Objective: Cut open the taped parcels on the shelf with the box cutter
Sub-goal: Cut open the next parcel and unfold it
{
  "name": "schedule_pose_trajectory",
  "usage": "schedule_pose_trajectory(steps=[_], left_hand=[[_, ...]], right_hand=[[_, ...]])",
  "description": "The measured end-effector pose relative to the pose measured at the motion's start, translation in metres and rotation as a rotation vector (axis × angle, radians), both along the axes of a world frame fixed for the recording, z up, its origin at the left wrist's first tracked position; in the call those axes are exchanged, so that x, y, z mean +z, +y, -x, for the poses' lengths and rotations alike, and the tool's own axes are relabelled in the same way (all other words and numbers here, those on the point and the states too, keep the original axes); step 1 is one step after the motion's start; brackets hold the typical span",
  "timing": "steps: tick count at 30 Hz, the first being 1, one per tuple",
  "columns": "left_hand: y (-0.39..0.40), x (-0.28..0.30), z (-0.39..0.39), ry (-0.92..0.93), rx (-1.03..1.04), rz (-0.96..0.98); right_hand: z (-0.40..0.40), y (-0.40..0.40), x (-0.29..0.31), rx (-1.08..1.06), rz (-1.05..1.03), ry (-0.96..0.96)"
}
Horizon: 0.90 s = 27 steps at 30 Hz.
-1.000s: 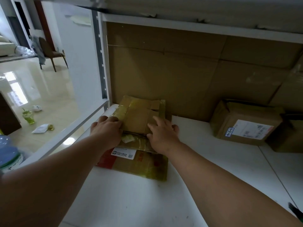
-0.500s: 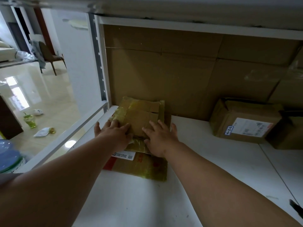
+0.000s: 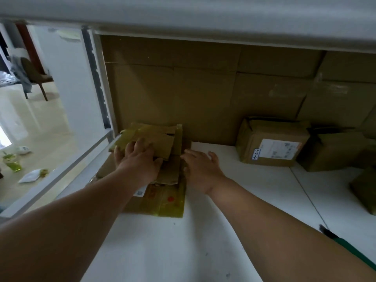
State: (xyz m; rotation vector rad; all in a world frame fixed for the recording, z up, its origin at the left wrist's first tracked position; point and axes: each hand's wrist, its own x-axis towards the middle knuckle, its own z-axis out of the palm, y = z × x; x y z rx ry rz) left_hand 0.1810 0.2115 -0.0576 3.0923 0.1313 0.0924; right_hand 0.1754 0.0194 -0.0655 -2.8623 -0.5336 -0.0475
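The taped parcel [image 3: 156,192] lies at the left end of the white shelf [image 3: 234,184], close to the cardboard backing [image 3: 183,88]. Its top is opened: one brown flap [image 3: 156,137] is folded toward the rear, and a narrow side flap [image 3: 179,139] stands upright at the right edge. Contents of the parcel cannot be determined; the interior is hidden by flaps and hands. A white label [image 3: 140,191] and yellow tape are visible on the near face.

The left hand [image 3: 138,161] rests palm down on the folded flap, fingers extended and slightly spread, pressing rather than gripping. The right hand [image 3: 200,169] sits just beside the parcel's right edge, fingers straight and relaxed, fingertips at the upright flap; it holds nothing.

A second parcel [image 3: 272,143] with a shipping label stands near the backing, well apart to the right. Further cartons [image 3: 333,149] stand beyond it. A dark, green-handled object [image 3: 333,239], partly hidden by the right forearm, lies on the shelf; its identity cannot be confirmed.
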Motion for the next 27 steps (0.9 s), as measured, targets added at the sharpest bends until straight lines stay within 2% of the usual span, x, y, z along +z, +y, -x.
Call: schedule_pose_trajectory(steps=[7,16,21,27], left_hand=[[-0.079,0.01,0.002,-0.01,-0.074,0.022],[-0.204,-0.001,0.014,0.014,-0.195,-0.001],[-0.267,-0.007,0.03,0.029,-0.266,0.048],[-0.319,-0.011,0.05,0.121,-0.325,0.03]], right_hand=[[0.017,-0.086,-0.003,-0.105,0.023,-0.013],[0.045,-0.237,0.002,-0.262,0.059,-0.001],[0.065,-0.3,0.005,-0.314,0.075,-0.045],[0.095,-0.353,-0.002,-0.365,0.148,-0.189]])
